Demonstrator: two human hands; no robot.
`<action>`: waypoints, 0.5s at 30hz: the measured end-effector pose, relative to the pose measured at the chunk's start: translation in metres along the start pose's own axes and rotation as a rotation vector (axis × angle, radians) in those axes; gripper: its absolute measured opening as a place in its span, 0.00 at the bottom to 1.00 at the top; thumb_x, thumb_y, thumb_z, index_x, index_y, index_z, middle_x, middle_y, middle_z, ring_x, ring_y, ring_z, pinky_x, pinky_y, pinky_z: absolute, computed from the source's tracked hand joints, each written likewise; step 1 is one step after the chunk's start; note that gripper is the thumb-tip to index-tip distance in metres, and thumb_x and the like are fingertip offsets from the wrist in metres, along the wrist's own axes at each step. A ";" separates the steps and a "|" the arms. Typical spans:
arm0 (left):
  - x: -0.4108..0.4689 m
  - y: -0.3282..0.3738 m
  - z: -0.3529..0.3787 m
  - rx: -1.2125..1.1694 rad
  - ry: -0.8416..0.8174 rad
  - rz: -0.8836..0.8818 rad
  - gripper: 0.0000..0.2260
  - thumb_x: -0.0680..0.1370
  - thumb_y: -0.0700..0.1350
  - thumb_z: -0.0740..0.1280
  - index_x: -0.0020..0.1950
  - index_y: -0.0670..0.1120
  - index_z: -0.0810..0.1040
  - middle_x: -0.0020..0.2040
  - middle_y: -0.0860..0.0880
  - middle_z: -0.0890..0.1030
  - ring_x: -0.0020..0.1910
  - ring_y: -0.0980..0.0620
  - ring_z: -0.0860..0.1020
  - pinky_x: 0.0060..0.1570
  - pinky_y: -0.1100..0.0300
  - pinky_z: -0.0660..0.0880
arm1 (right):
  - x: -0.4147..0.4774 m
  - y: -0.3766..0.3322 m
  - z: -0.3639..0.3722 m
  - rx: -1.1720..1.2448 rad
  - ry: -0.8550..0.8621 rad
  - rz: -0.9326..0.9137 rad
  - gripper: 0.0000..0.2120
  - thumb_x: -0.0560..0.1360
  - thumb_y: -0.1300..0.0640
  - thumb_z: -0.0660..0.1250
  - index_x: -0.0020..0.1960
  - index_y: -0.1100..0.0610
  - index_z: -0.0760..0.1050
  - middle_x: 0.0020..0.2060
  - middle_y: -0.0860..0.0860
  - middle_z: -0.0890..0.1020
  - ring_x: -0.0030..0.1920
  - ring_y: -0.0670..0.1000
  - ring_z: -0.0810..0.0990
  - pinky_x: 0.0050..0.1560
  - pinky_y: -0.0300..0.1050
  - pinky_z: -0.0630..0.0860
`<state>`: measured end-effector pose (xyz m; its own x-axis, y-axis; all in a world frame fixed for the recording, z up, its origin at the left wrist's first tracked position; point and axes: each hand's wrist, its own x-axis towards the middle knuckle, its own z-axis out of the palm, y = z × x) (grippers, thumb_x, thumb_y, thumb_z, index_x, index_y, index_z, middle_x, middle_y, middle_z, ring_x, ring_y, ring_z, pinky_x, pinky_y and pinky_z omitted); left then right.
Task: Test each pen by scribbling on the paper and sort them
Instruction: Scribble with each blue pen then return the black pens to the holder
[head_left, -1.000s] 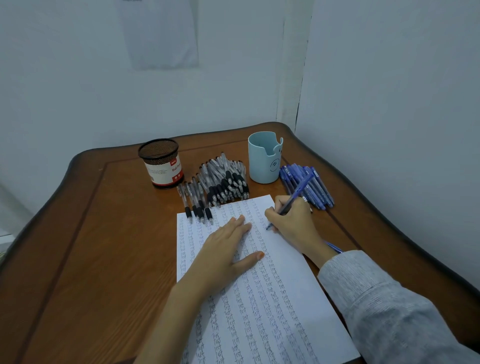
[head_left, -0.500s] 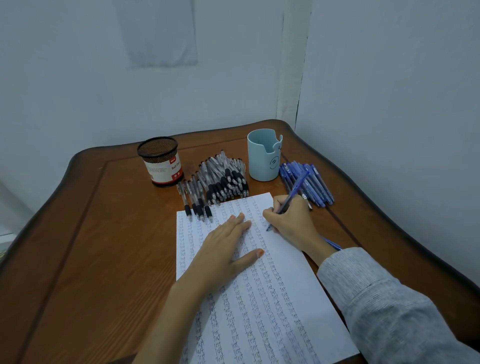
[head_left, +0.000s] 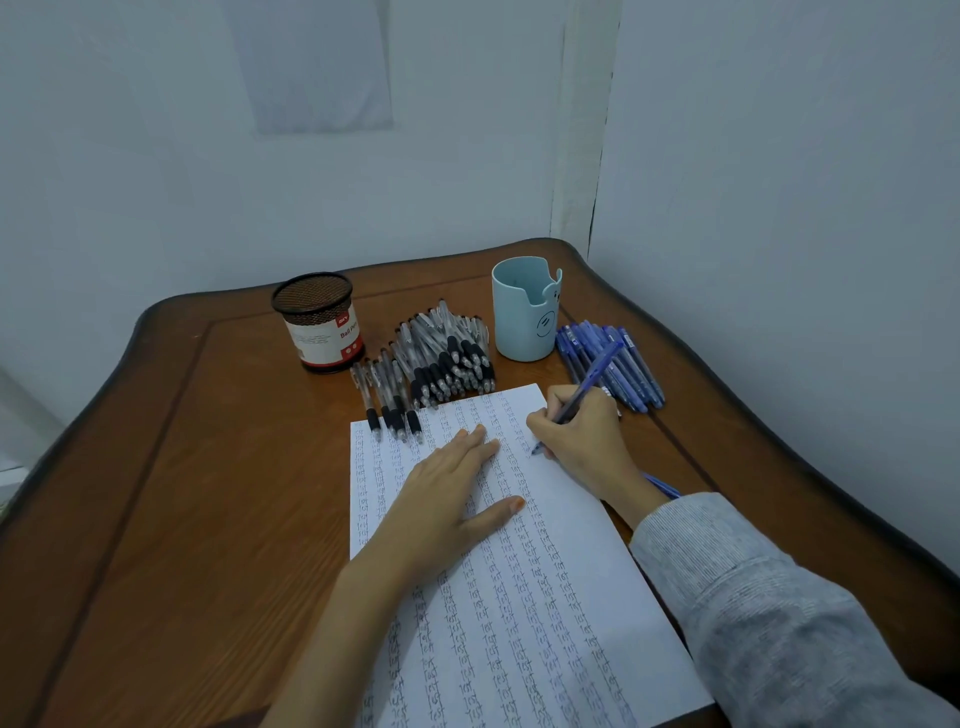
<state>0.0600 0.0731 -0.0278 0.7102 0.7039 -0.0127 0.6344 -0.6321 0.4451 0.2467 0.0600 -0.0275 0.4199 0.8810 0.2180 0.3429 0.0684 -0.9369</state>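
I see the right hand (head_left: 582, 436) pinching a blue pen (head_left: 587, 392), tip on the paper (head_left: 597, 545) near its far edge. Left hand (head_left: 447, 499) lies flat, fingers straight, pressing the paper. Paper's covered in columns of handwritten "test".

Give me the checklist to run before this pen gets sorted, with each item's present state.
1. Sheet pinned: the left hand lies flat on the paper. Ok.
2. Grip: the right hand holds the blue pen, tip down at the paper. Ok.
3. Fresh mark from this pen: too small to make out among the written rows. Cannot tell.
4. Blue pile lies close beside the right hand. Ok.
5. Light blue cup stands upright, no pens sticking out. Ok.
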 end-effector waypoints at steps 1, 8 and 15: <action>0.000 0.000 0.000 -0.001 -0.001 -0.002 0.37 0.72 0.69 0.52 0.77 0.54 0.55 0.79 0.57 0.50 0.77 0.60 0.47 0.75 0.59 0.48 | 0.000 0.001 0.001 0.000 -0.002 -0.002 0.13 0.70 0.72 0.67 0.31 0.63 0.68 0.25 0.55 0.68 0.23 0.46 0.73 0.27 0.38 0.73; -0.001 0.001 -0.001 -0.004 -0.003 -0.001 0.37 0.72 0.68 0.52 0.77 0.54 0.55 0.79 0.57 0.51 0.77 0.59 0.47 0.74 0.59 0.48 | 0.002 0.004 0.000 0.009 0.016 -0.001 0.12 0.71 0.71 0.67 0.31 0.64 0.69 0.25 0.56 0.69 0.24 0.47 0.75 0.28 0.39 0.74; 0.000 0.000 0.001 -0.008 0.000 -0.002 0.36 0.72 0.69 0.52 0.77 0.54 0.54 0.79 0.57 0.50 0.77 0.59 0.47 0.75 0.58 0.48 | 0.003 0.006 0.001 0.001 0.005 -0.001 0.13 0.71 0.72 0.66 0.31 0.63 0.67 0.26 0.56 0.67 0.26 0.52 0.72 0.29 0.42 0.73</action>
<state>0.0598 0.0727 -0.0288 0.7089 0.7051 -0.0135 0.6335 -0.6282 0.4517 0.2493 0.0637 -0.0323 0.4232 0.8788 0.2205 0.3429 0.0699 -0.9368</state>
